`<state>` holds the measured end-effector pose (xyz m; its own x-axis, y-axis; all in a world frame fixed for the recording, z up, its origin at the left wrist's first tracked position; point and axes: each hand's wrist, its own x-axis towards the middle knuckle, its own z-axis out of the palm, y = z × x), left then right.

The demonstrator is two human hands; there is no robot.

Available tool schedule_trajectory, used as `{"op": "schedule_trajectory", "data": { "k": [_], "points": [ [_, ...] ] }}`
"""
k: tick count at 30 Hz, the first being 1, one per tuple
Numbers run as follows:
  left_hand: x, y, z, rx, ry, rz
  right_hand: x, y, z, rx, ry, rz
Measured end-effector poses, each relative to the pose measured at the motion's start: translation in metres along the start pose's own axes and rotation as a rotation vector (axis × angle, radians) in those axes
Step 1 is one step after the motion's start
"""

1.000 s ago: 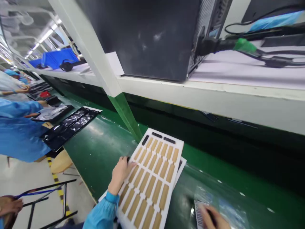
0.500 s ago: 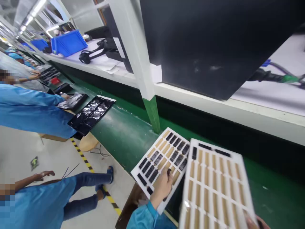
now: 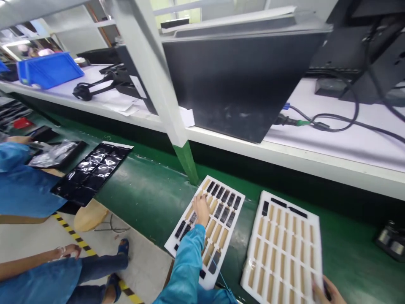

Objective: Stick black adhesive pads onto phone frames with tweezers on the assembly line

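Observation:
A white foam tray (image 3: 225,266) lies tilted on the green bench, with black ribbed parts (image 3: 225,213) in several of its tan slots. My left hand (image 3: 201,209) rests over its upper left side, fingers curled down into the slots; what they grip is hidden. To the right is a second white foam tray (image 3: 251,264), mostly bare tan slots with a few black strips (image 3: 298,212) along its top. At that tray's lower right edge, my right hand (image 3: 330,292) is closed around a small dark part (image 3: 327,289), partly cut off by the frame.
A green-and-white post (image 3: 186,162) stands behind the left tray. A large black panel (image 3: 234,84) leans on the shelf above. Farther left are a black pocketed sheet (image 3: 95,169) and a co-worker's blue sleeve (image 3: 15,156). A small dark object (image 3: 391,240) sits far right.
My left hand has moved from the lower right of its tray to the upper left side. The camera view has swung right. My right hand stays by the right tray's lower edge.

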<state>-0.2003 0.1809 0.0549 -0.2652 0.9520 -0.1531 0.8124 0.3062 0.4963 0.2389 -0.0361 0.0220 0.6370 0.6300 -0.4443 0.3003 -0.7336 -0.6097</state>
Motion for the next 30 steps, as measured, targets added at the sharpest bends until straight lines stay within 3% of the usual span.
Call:
{"op": "schedule_trajectory", "data": {
  "k": [4, 8, 11, 13, 16, 18, 21, 25, 30],
  "points": [
    [0.002, -0.005, -0.002, 0.058, 0.02, 0.025, 0.001, 0.008, 0.003, -0.004, -0.005, 0.006],
    [0.005, 0.001, -0.015, 0.087, 0.054, 0.019, 0.002, 0.014, 0.005, -0.005, 0.026, -0.023],
    [0.004, 0.016, -0.025, 0.094, 0.086, 0.004, 0.004, 0.016, 0.007, -0.022, 0.041, -0.008],
    [-0.003, 0.039, -0.021, 0.082, 0.072, 0.043, 0.006, 0.016, 0.008, -0.046, 0.049, 0.02],
    [-0.023, 0.094, 0.008, 0.033, -0.076, 0.22, 0.007, 0.016, 0.01, -0.088, 0.07, 0.049],
    [-0.037, 0.136, 0.04, 0.005, -0.213, 0.343, 0.006, 0.016, 0.013, -0.115, 0.087, 0.052],
    [-0.049, 0.184, 0.087, 0.015, -0.326, 0.392, 0.003, 0.018, 0.017, -0.131, 0.111, 0.052],
    [-0.054, 0.208, 0.122, 0.11, -0.341, 0.296, 0.002, 0.023, 0.023, -0.121, 0.142, 0.067],
    [-0.059, 0.215, 0.133, 0.234, -0.321, 0.202, 0.001, 0.024, 0.026, -0.112, 0.138, 0.081]
  ]
}}
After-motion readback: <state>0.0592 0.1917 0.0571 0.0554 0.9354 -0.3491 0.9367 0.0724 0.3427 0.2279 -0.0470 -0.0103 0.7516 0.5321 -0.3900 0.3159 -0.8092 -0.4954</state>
